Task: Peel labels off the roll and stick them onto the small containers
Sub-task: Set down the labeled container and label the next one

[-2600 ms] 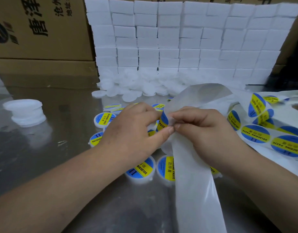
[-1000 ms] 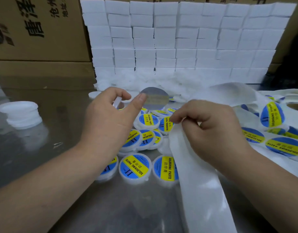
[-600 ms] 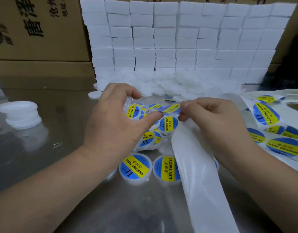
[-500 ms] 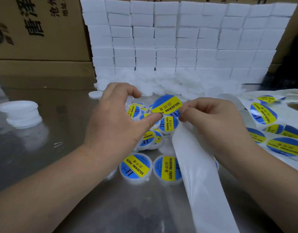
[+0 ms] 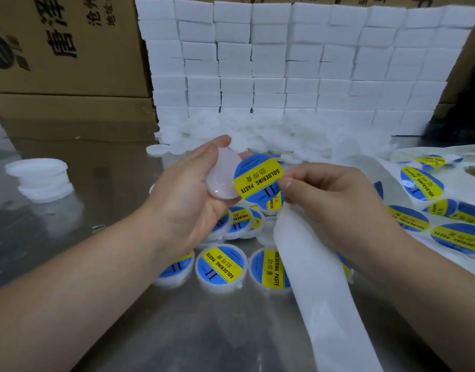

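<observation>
over table [image 5: 102, 189], container [image 5: 221, 181] now beside label [image 5: 258, 178]

The shiny metal tabletop [image 5: 102, 264] carries a cluster of small round white containers with blue-and-yellow labels [image 5: 221, 267] in the middle, a short stack of white plastic lids [image 5: 39, 178] at the left, a heap of plain white containers [image 5: 271, 135] against stacked white boxes [image 5: 284, 63], and brown cardboard cartons [image 5: 70, 49] behind.
</observation>
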Demonstrator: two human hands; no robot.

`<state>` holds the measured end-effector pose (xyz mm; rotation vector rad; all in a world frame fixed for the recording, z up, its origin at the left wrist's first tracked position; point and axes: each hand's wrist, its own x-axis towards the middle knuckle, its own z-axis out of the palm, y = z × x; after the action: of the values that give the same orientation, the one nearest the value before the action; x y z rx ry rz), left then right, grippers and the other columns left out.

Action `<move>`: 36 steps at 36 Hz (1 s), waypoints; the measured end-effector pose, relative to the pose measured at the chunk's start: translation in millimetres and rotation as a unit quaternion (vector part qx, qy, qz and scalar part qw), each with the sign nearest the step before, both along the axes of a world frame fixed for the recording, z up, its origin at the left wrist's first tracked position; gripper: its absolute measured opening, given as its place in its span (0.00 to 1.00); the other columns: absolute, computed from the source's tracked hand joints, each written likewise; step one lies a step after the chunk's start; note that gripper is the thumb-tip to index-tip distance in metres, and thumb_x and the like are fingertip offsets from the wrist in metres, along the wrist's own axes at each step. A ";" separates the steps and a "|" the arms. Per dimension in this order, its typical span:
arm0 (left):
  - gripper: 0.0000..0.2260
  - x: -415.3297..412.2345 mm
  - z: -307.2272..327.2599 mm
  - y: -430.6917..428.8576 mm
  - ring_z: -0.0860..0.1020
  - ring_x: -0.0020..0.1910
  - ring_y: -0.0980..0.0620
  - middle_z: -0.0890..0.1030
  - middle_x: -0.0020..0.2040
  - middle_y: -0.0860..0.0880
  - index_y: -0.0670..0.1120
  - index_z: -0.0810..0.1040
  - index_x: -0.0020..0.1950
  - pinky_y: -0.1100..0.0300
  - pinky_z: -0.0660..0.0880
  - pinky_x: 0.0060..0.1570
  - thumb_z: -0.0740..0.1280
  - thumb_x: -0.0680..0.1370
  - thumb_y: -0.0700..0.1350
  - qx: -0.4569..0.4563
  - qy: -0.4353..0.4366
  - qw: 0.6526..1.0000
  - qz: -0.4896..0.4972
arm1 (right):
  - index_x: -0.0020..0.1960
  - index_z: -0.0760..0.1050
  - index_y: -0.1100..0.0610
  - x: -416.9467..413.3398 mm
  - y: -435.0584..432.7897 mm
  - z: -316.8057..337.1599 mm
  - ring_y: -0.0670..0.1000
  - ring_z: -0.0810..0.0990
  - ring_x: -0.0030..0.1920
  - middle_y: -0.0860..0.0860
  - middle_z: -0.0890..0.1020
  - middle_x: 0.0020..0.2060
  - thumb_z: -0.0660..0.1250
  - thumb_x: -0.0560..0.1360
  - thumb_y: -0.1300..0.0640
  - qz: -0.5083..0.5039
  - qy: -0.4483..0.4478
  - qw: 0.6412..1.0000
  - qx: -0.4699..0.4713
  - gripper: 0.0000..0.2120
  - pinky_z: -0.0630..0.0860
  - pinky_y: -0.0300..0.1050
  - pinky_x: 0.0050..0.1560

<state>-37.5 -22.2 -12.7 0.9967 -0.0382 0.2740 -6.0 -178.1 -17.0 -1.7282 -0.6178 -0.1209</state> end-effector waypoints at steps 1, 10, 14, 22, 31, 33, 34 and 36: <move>0.12 -0.3 -0.3 -0.1 0.83 0.46 0.46 0.83 0.47 0.41 0.46 0.75 0.56 0.50 0.79 0.47 0.53 0.81 0.44 0.003 -0.007 1.000 -0.012 | 0.31 0.80 0.43 -0.4 -0.2 0.8 0.38 0.72 0.27 0.42 0.78 0.24 0.68 0.70 0.54 0.004 0.002 1.000 0.002 0.11 0.68 0.30 0.30; 0.13 -3.4 -4.4 -4.1 0.83 0.42 0.46 0.84 0.45 0.41 0.48 0.76 0.51 0.51 0.79 0.44 0.52 0.81 0.46 0.051 -0.019 0.996 -0.077 | 0.30 0.81 0.41 -5.3 2.6 -0.3 0.38 0.70 0.26 0.41 0.76 0.24 0.68 0.70 0.53 0.022 0.006 1.000 -0.016 0.12 0.65 0.28 0.27; 0.14 -2.7 -6.7 -5.0 0.82 0.43 0.47 0.84 0.46 0.42 0.48 0.77 0.48 0.52 0.76 0.50 0.53 0.79 0.51 0.081 -0.001 0.994 -0.076 | 0.28 0.80 0.40 -7.0 3.9 -1.3 0.37 0.70 0.25 0.40 0.76 0.22 0.68 0.72 0.56 0.015 0.004 1.000 -0.022 0.16 0.64 0.26 0.26; 0.15 -5.3 -8.7 -6.8 0.82 0.43 0.48 0.84 0.47 0.43 0.48 0.77 0.47 0.54 0.77 0.47 0.62 0.65 0.53 0.111 -0.024 0.989 -0.093 | 0.30 0.80 0.40 -7.7 4.1 -1.4 0.39 0.68 0.26 0.41 0.75 0.23 0.67 0.72 0.55 0.014 0.001 1.000 -0.028 0.15 0.65 0.29 0.26; 0.13 -8.4 -11.9 -9.2 0.82 0.42 0.50 0.84 0.46 0.46 0.49 0.77 0.48 0.58 0.78 0.45 0.67 0.64 0.43 0.143 -0.046 0.985 -0.084 | 0.29 0.80 0.41 -7.2 3.6 -1.0 0.39 0.70 0.26 0.41 0.76 0.22 0.67 0.71 0.55 0.008 0.002 0.999 -0.035 0.14 0.66 0.28 0.26; 0.13 -8.7 -12.2 -9.2 0.82 0.42 0.51 0.84 0.45 0.47 0.49 0.77 0.48 0.56 0.78 0.48 0.67 0.64 0.43 0.153 -0.047 0.984 -0.080 | 0.27 0.79 0.41 -7.3 3.5 -1.0 0.39 0.69 0.25 0.42 0.75 0.22 0.67 0.71 0.54 0.005 -0.001 0.999 -0.038 0.15 0.65 0.28 0.26; 0.13 -9.0 -12.3 -9.3 0.82 0.43 0.51 0.84 0.45 0.47 0.50 0.77 0.48 0.56 0.77 0.49 0.67 0.64 0.42 0.155 -0.047 0.984 -0.079 | 0.27 0.79 0.41 -7.3 3.4 -1.1 0.40 0.68 0.25 0.43 0.75 0.22 0.67 0.71 0.54 0.004 -0.002 0.999 -0.039 0.15 0.65 0.29 0.25; 0.13 -9.4 -12.1 -9.9 0.82 0.43 0.51 0.84 0.46 0.47 0.50 0.78 0.48 0.55 0.77 0.50 0.67 0.64 0.42 0.155 -0.047 0.984 -0.079 | 0.26 0.78 0.43 -7.3 3.1 -1.5 0.40 0.66 0.24 0.44 0.73 0.22 0.67 0.71 0.54 0.004 -0.003 0.999 -0.042 0.16 0.63 0.29 0.24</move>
<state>-46.9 -32.1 -24.9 1.2818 -0.2519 0.1717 -13.3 -174.9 -18.6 -1.8077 -0.6429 -0.0961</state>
